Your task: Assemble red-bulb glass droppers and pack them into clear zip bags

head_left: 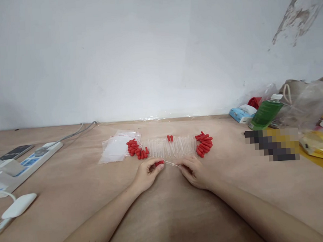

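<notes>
My left hand (149, 173) pinches a red rubber bulb (159, 163) between thumb and fingers. From the bulb, thin clear glass dropper tubing (170, 163) runs across to my right hand (194, 171), whose closed fingertips grip its far end. Whether this is one tube or two side by side is hard to make out. Just beyond my hands lies a row of clear dropper tubes (156, 148), with two red bulbs (170, 138) at its far edge. Red bulbs are heaped at the left end (134, 149) and at the right end (204, 144) of the row.
Clear plastic bags (116, 147) lie left of the row. A white power strip (27, 165), a phone (16, 152) and a white charger piece (19, 206) are at far left. At right stand a green bottle (266, 111), a tissue pack (242, 113) and plastic bags (310, 104).
</notes>
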A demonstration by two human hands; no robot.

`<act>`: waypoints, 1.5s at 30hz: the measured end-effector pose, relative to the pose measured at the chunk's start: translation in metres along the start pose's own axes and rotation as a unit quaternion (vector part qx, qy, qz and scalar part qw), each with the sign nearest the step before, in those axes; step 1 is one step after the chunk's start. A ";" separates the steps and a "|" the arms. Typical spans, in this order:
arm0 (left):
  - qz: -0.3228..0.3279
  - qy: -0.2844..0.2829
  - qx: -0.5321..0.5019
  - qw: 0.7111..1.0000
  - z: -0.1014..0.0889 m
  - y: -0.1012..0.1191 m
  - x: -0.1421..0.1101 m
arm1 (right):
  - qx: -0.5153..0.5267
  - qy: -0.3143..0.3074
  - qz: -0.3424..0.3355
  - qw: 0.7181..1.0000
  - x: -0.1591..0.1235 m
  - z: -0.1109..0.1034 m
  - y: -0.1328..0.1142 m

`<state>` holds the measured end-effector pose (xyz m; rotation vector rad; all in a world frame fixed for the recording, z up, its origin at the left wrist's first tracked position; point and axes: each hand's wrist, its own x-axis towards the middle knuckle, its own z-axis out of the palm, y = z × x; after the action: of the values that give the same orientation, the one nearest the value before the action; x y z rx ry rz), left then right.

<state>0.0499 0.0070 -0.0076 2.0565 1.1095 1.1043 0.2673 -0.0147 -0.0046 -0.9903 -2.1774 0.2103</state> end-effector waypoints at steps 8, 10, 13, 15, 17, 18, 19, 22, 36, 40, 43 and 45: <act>0.047 -0.011 -0.008 0.999 -0.001 0.002 -0.003 | -0.003 -0.014 -0.006 1.000 -0.001 -0.002 0.009; 0.056 -0.031 -0.006 0.998 -0.002 0.006 -0.004 | -0.021 -0.022 -0.006 1.000 -0.001 -0.004 0.010; 0.056 -0.066 0.013 0.996 -0.004 0.012 -0.006 | -0.060 -0.032 -0.012 0.998 0.000 -0.008 0.009; 0.050 -0.077 0.029 0.995 -0.004 0.015 -0.006 | -0.088 -0.032 -0.018 0.995 0.000 -0.010 0.007; 0.046 -0.078 0.040 0.995 -0.004 0.016 -0.007 | -0.111 -0.027 -0.025 0.993 0.001 -0.011 0.005; 0.045 -0.078 0.043 0.995 -0.004 0.016 -0.008 | -0.119 -0.025 -0.030 0.992 0.001 -0.012 0.004; 0.045 -0.079 0.045 0.995 -0.004 0.016 -0.008 | -0.125 -0.023 -0.034 0.991 0.002 -0.012 0.003; 0.045 -0.090 0.051 0.994 -0.004 0.016 -0.009 | -0.135 -0.022 -0.045 0.990 0.002 -0.013 0.001; 0.036 -0.111 0.050 0.992 -0.003 0.016 -0.008 | -0.151 -0.018 -0.094 0.984 0.003 -0.013 0.005; 0.033 -0.100 0.059 0.993 -0.003 0.018 -0.009 | -0.150 -0.010 -0.091 0.984 0.002 -0.011 0.003; 0.039 -0.097 0.059 0.993 -0.003 0.018 -0.010 | -0.126 -0.028 -0.073 0.989 0.001 -0.007 0.000; 0.049 -0.112 0.063 0.991 -0.003 0.018 -0.010 | -0.116 -0.043 -0.064 0.990 0.001 -0.006 -0.002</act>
<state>0.0511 -0.0106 0.0032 2.2901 0.9972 0.8413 0.2700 -0.0163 0.0007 -0.9780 -2.3747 -0.0646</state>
